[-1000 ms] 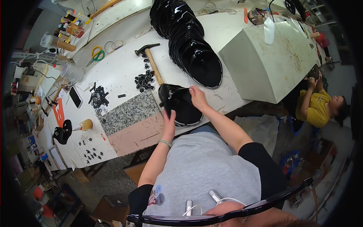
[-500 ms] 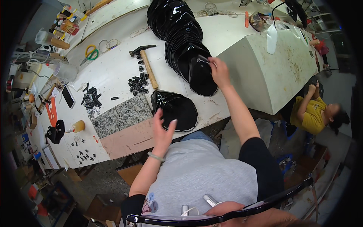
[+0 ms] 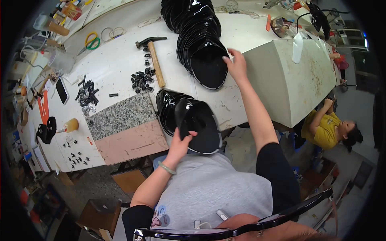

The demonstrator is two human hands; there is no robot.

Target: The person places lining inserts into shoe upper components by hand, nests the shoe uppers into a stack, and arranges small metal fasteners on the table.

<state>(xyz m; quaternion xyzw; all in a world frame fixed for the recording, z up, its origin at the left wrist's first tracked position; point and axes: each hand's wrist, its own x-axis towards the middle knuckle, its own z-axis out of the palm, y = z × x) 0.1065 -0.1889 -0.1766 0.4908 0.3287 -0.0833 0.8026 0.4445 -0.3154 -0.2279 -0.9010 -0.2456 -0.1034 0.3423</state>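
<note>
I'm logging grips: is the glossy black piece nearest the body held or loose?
Held: the left hand grips the glossy black piece by its edge, thumb over its face; the right hand is apart.

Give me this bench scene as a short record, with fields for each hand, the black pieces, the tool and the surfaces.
Left hand: grips a glossy black curved piece by its edge
Right hand: beside the long black stack; contact unclear
Other black pieces: left of the held piece
Tool: wooden-handled hammer, lying down
Surfaces: speckled slab next to pink board, on white table
</note>
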